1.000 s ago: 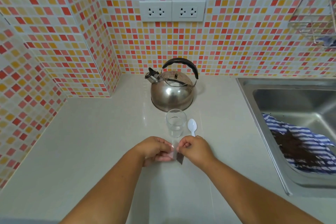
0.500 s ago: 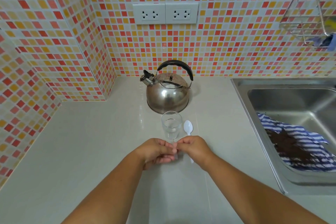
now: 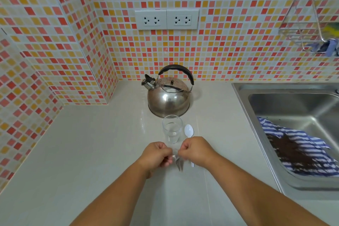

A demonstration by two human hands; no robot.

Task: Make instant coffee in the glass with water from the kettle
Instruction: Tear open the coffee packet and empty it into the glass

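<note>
A clear glass point(image 3: 172, 129) stands upright on the white counter point(image 3: 91, 152), just in front of a steel kettle point(image 3: 168, 95) with a black handle. A white plastic spoon point(image 3: 189, 131) lies right of the glass, its handle running under my right hand. My left hand point(image 3: 157, 156) and my right hand point(image 3: 197, 150) are side by side just below the glass, both pinching a small clear coffee sachet point(image 3: 178, 161) with dark powder in it. The sachet hangs between the two hands and looks blurred.
A steel sink point(image 3: 275, 97) at the right holds a blue-striped cloth point(image 3: 302, 152) with dark grounds on it. A wire rack point(image 3: 310, 29) hangs on the tiled wall at the upper right. Two sockets point(image 3: 167, 19) sit above the kettle.
Both hands have stayed on the sachet and drifted slightly up toward the glass. The sachet now hangs lower between the fingers and blurs with motion. The camera tilted a little.
</note>
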